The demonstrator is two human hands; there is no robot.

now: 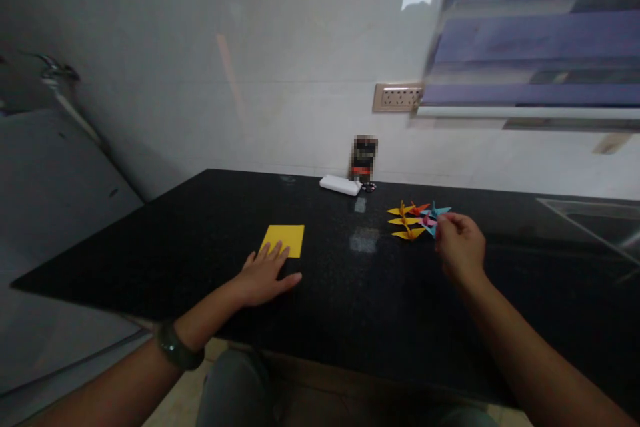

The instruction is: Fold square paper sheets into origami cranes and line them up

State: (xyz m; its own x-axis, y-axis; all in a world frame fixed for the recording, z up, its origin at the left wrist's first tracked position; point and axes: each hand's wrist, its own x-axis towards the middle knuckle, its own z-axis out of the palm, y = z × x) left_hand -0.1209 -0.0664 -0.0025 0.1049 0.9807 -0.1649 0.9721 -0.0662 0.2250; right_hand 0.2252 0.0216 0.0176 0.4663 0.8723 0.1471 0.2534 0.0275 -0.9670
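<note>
My left hand (265, 277) lies flat and open, its fingertips resting on the lower part of a yellow square of paper (290, 240). To the right, my right hand (461, 247) is closed in a pinch at the edge of a group of small folded paper cranes. Its fingertips are at a blue paper crane (431, 231), mostly hidden behind them. Beside it sit yellow cranes (409, 233), a red-orange crane (419, 209), a pink crane (427, 220) and another light blue crane (437, 211) farther back.
The black countertop (330, 307) runs along a pale wall. Near the wall lie a white oblong object (340, 185), a beaded loop (369, 187) and a blurred-out dark item (363, 157). A sink edge (575, 227) is at right; a socket panel (397, 98) and purple blind (530, 33) are above.
</note>
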